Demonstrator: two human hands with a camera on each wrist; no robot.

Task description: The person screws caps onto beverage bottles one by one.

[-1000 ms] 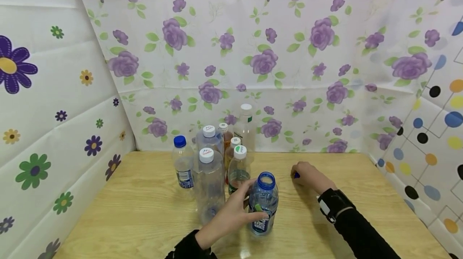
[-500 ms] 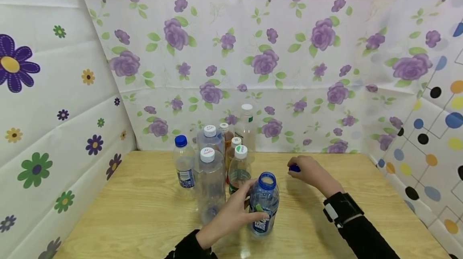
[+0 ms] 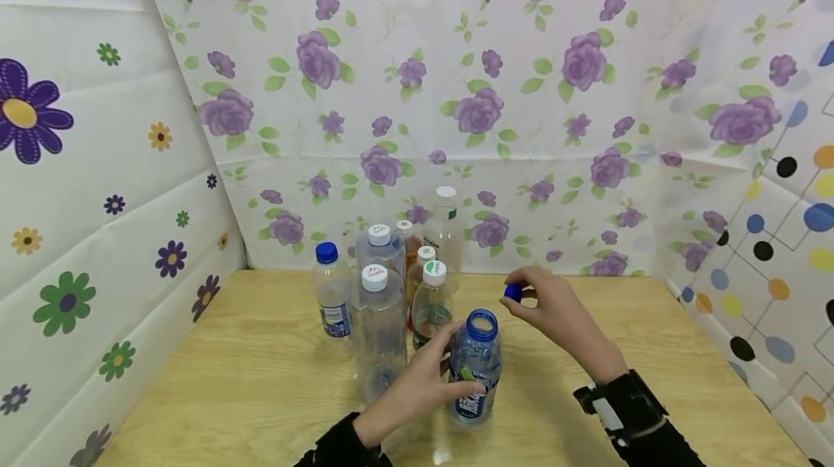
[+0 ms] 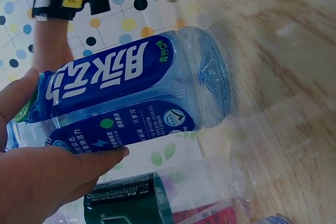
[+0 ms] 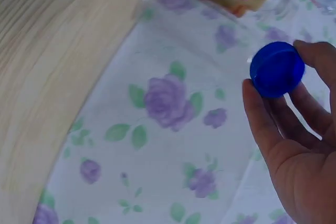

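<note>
An uncapped clear-blue plastic bottle [image 3: 478, 358] with a dark blue label stands upright on the table. My left hand [image 3: 423, 387] grips it round the body, thumb across the front; the left wrist view shows the bottle [image 4: 126, 87] between thumb and fingers. To the right of the bottle and above the table, my right hand [image 3: 554, 311] pinches a blue bottle cap [image 3: 513, 292] between thumb and fingertips. In the right wrist view the hollow inside of the cap [image 5: 277, 69] faces the camera.
Left of and behind the held bottle stand several capped bottles: a tall clear one [image 3: 378, 337], a blue-capped one [image 3: 332, 293], a green-and-white-capped one [image 3: 432, 308] and a tall one [image 3: 446, 235] at the back. Flowered sheets [image 3: 391, 90] wall the wooden table [image 3: 260, 380].
My right hand has lifted the blue cap off the table and brought it up and leftward, closer to the bottle's mouth. The left hand and the bottle have stayed in place.
</note>
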